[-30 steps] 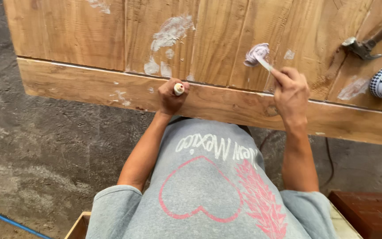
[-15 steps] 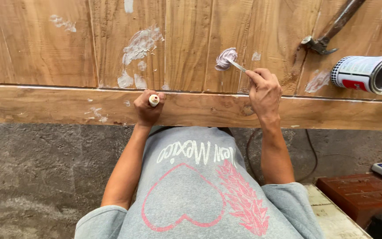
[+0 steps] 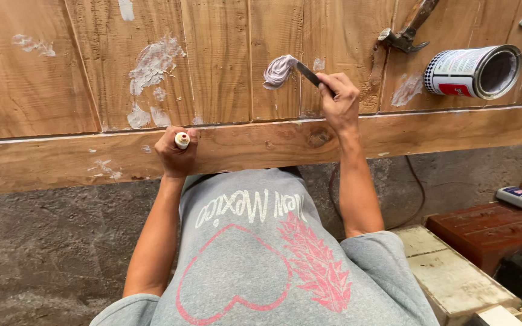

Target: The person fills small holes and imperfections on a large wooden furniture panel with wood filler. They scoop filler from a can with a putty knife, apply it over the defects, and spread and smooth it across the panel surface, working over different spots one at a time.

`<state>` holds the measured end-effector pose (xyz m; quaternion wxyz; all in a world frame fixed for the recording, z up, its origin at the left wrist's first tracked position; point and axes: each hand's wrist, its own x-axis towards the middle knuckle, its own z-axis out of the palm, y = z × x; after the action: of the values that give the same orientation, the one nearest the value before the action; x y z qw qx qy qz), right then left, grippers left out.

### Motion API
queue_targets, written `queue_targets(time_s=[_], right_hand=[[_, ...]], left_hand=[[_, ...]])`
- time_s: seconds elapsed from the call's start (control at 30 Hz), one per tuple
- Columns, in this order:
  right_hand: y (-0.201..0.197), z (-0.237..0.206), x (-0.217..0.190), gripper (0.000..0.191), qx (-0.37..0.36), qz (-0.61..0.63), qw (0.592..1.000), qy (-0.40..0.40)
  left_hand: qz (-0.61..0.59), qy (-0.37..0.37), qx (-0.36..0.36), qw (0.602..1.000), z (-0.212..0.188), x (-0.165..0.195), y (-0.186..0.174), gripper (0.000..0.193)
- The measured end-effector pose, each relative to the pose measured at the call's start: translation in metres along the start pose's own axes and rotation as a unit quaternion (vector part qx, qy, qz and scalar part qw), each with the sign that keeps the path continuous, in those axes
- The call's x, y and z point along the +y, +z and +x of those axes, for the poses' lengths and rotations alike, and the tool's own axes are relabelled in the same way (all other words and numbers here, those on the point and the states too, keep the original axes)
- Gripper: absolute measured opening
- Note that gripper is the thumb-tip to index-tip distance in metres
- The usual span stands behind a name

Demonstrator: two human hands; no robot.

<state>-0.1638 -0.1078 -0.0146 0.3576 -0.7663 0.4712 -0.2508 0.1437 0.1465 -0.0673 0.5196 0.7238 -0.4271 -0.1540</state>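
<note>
Right hand (image 3: 339, 96) gripping a putty knife (image 3: 309, 74), blade tip loaded with a pale filler blob (image 3: 279, 70), pressed to the wooden panel (image 3: 225, 66). Left hand (image 3: 176, 154) closed around a small tube (image 3: 182, 140), resting on the panel's lower rail. Open tin can (image 3: 472, 71) lying on its side to the right, hammer (image 3: 409, 30) just above it. White filler smears (image 3: 152, 63) on the boards at left.

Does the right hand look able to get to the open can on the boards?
Probably yes: the can lies just right of the right hand, bare boards between, though that hand holds a putty knife.
</note>
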Motion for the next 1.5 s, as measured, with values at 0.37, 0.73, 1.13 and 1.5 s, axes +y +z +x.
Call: queue_targets(time_s=[0.37, 0.73, 1.13, 1.5], right_hand=[[0.007, 0.011, 0.005, 0.028, 0.010, 0.007, 1.000, -0.024], [-0.005, -0.015, -0.032, 0.025, -0.043, -0.047, 0.998, -0.005], [-0.009, -0.019, -0.040, 0.023, -0.043, -0.127, 0.989, -0.060], [0.024, -0.025, -0.011, 0.028, 0.050, -0.060, 0.996, -0.035]], left_hand=[[0.007, 0.006, -0.001, 1.000, 0.001, -0.001, 0.001, 0.024], [0.009, 0.017, 0.003, 1.000, 0.001, -0.001, 0.000, 0.023], [-0.002, 0.012, 0.005, 1.000, 0.000, 0.001, 0.000, 0.024], [0.004, 0.014, 0.009, 1.000, -0.001, -0.001, 0.001, 0.025]])
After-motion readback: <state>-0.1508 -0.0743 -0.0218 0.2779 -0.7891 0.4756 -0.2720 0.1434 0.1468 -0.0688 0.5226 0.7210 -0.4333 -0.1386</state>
